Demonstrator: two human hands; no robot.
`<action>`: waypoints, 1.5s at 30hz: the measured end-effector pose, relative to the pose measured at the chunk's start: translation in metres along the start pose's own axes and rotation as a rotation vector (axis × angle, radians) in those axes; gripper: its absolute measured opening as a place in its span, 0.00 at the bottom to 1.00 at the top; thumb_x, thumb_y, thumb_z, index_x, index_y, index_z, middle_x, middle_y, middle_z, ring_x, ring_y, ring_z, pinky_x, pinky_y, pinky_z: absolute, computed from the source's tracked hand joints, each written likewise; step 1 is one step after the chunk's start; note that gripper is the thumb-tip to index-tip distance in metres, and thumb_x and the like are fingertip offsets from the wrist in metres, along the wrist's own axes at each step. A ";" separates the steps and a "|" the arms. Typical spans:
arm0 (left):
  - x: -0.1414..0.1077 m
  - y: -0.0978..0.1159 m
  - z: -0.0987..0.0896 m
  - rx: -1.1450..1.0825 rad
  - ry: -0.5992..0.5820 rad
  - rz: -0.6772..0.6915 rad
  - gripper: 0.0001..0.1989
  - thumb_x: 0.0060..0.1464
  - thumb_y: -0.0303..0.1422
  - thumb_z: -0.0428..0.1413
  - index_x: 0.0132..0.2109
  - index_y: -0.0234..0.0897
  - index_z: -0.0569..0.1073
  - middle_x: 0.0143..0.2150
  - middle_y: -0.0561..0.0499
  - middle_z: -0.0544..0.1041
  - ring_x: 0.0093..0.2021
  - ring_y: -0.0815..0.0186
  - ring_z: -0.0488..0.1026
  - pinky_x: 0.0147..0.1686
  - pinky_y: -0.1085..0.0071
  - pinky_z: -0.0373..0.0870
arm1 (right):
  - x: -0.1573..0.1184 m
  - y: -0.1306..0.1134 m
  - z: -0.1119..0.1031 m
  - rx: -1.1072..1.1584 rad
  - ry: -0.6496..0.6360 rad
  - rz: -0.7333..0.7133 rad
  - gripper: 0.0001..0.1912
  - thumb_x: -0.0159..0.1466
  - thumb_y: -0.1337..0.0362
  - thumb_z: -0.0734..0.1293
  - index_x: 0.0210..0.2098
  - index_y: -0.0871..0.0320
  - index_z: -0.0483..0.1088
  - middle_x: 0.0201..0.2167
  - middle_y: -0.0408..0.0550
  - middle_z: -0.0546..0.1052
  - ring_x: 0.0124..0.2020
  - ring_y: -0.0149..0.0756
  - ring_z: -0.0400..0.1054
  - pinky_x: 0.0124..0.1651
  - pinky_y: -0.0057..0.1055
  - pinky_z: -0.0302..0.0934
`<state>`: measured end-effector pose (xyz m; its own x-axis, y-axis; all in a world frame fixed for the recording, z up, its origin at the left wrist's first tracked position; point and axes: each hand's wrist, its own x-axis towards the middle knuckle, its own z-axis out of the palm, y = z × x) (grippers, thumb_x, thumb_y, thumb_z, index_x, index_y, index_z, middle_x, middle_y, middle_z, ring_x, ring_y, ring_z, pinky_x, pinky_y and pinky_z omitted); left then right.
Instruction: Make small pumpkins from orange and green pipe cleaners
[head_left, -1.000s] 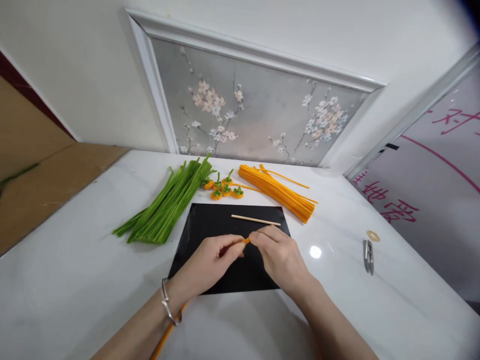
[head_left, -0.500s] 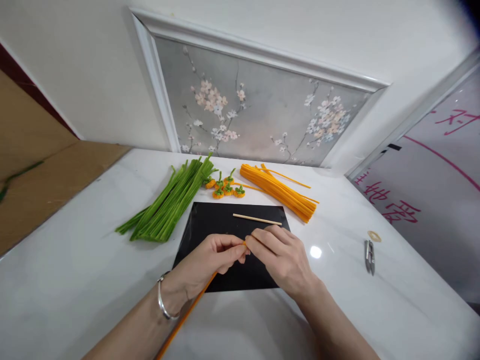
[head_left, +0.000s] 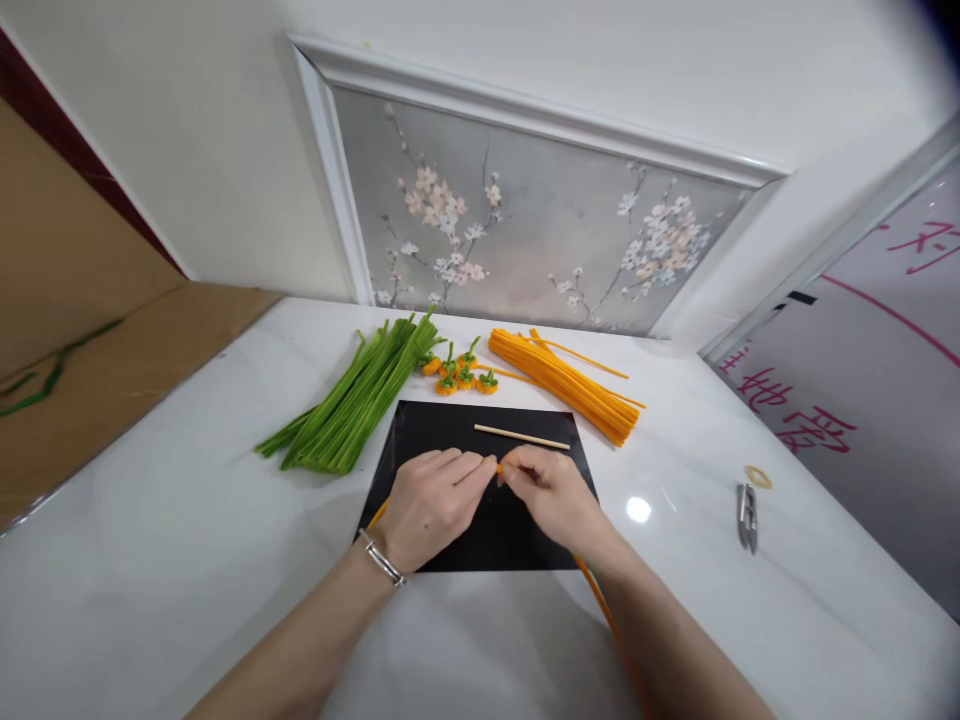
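Over the black mat point(head_left: 442, 420), my left hand point(head_left: 439, 495) and my right hand point(head_left: 551, 495) meet fingertip to fingertip. Both pinch an orange pipe cleaner point(head_left: 500, 468), of which only a small bit shows between the fingers. A length of orange shows past the left side of my left hand, and another runs down beside my right wrist. Whether these lengths are one piece I cannot tell. Just beyond my fingers, a thin wooden stick point(head_left: 521, 436) lies on the mat.
Behind the mat sit several small orange-and-green pipe-cleaner pieces point(head_left: 466, 378). Green pipe cleaners point(head_left: 360, 400) are piled at left, an orange bundle point(head_left: 566, 385) at right. Thread snips point(head_left: 748, 517) and a yellowish ring point(head_left: 758, 477) lie far right on the white table point(head_left: 675, 620).
Both hands have turned over at the pinch, my left hand now back upward. The orange length beneath my left forearm is gone from there; one now shows by my right wrist. The view shifted slightly.
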<state>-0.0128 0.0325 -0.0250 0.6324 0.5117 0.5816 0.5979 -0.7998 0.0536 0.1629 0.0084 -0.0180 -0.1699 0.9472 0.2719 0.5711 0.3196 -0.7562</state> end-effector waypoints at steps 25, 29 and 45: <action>0.017 0.005 -0.009 -0.711 -0.064 -0.404 0.12 0.60 0.30 0.51 0.29 0.36 0.73 0.27 0.53 0.69 0.31 0.67 0.62 0.34 0.70 0.59 | -0.001 -0.001 -0.009 0.134 0.017 0.050 0.10 0.63 0.65 0.63 0.27 0.56 0.73 0.26 0.43 0.72 0.29 0.32 0.61 0.34 0.30 0.53; 0.009 0.002 -0.005 -0.262 0.013 -0.012 0.14 0.63 0.25 0.46 0.31 0.36 0.73 0.26 0.51 0.71 0.29 0.66 0.60 0.32 0.68 0.57 | -0.001 0.002 -0.006 0.349 -0.147 0.210 0.11 0.59 0.63 0.61 0.24 0.59 0.71 0.20 0.41 0.68 0.23 0.30 0.58 0.28 0.27 0.53; -0.001 -0.028 -0.003 -0.353 -0.222 -0.329 0.12 0.62 0.33 0.49 0.34 0.39 0.76 0.28 0.56 0.75 0.28 0.70 0.71 0.30 0.75 0.63 | -0.003 0.021 -0.059 -0.628 0.167 0.148 0.12 0.68 0.63 0.60 0.38 0.48 0.76 0.36 0.43 0.76 0.33 0.34 0.70 0.30 0.28 0.53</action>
<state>-0.0320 0.0537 -0.0244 0.5514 0.7769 0.3041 0.6043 -0.6232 0.4963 0.2225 0.0108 0.0004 0.0445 0.9468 0.3186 0.9468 0.0618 -0.3158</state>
